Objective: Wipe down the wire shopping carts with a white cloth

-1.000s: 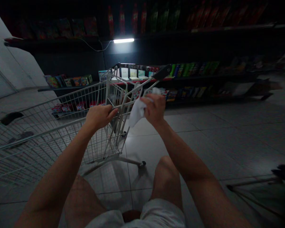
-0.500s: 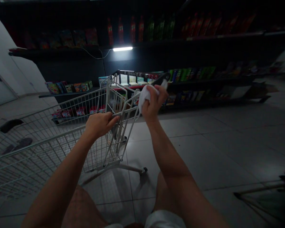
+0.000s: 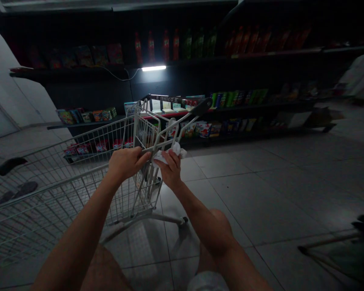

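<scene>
Two bare hands working close together above a wire shopping cart (image 3: 60, 180). Left hand (image 3: 125, 163): fingers clenching around the cart's upper bar (image 3: 182, 128), seemingly steadying the cart. Right hand (image 3: 170, 169): closing on a crumpled white cloth (image 3: 166, 154), bunching it into the palm with the ends poking out past the fingers. Cloth sitting right under the bar, possibly pressing against it; contact hard to confirm. Black handle (image 3: 202, 107) rising beyond both hands, untouched. Cart wheels (image 3: 184, 220) resting on a tile floor (image 3: 255, 202). Behind: dark shelves (image 3: 230, 108) holding snack packets (image 3: 204, 130) low down and bottles (image 3: 151, 45) higher up, all facing the aisle, likely for display. Light tube (image 3: 153, 68) shining under the upper shelf. Dark sandal-like shapes (image 3: 18, 189) showing through the basket, too dim to identify.
</scene>
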A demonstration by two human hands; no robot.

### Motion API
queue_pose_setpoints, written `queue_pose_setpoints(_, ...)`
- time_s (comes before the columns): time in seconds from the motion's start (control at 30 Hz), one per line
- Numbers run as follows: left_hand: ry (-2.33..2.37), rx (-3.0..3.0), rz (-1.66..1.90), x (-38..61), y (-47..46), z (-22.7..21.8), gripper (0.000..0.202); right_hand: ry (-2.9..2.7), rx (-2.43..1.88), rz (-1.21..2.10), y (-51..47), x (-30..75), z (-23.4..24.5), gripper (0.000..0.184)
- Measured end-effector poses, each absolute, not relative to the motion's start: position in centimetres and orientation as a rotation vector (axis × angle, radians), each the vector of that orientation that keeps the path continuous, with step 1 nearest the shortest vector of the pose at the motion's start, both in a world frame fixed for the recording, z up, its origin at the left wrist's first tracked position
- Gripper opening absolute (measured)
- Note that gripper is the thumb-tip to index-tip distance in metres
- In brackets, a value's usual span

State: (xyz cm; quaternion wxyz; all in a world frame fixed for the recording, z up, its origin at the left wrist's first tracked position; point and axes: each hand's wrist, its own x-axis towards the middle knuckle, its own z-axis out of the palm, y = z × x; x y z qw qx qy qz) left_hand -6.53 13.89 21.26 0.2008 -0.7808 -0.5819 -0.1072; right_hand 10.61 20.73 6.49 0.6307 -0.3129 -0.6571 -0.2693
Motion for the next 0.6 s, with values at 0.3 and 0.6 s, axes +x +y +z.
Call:
queue_pose_setpoints(0.3, -1.615, -2.195, -0.308, -6.9, 12.9, 21.0, 0.064, -1.233, -0.814, -0.838, 23.2, 20.1, 22.5, 0.043)
queue_pose_setpoints(0.6, -1.582, -2.217, -0.355, -6.7, 13.0, 21.2, 0.063, -1.77, -0.743, -0.757, 20.9, 14.7, 18.6, 0.03)
